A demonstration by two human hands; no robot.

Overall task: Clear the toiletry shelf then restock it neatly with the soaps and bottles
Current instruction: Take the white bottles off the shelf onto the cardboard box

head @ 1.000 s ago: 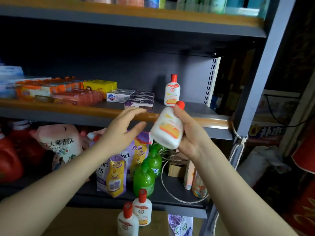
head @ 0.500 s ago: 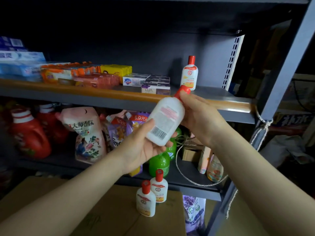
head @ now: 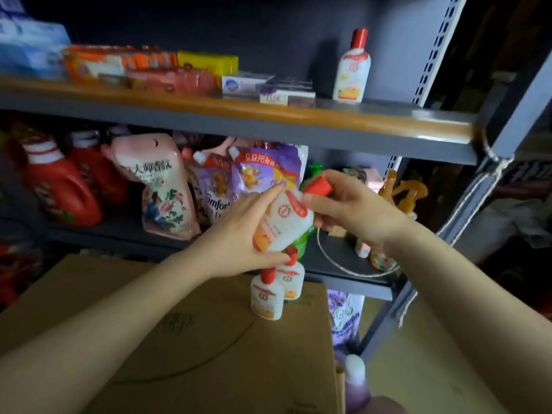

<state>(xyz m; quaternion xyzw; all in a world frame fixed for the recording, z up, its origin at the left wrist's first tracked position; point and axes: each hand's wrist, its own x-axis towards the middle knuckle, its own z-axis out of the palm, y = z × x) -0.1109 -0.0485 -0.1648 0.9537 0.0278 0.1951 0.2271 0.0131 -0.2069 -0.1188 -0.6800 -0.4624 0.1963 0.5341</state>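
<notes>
Both hands on one white lotion bottle (head: 280, 225), held tilted in front of the lower shelf, red cap (head: 319, 185) up and to the right. Left hand (head: 239, 234) curls round the body, thumb under the base; right hand (head: 349, 204) pinches the cap end. Looks like a label-orientation or cap check before shelving, judging by the two-handed hold.

Bottle sits between the palms, well below the toiletry shelf (head: 239, 113). One matching bottle (head: 352, 67) stands upright at the shelf's right end, beside the soap boxes (head: 268, 86); the gap next to it is probably the target slot. Two more matching bottles (head: 276, 289) wait upright on the cardboard box (head: 179, 339), directly under the hands.
</notes>
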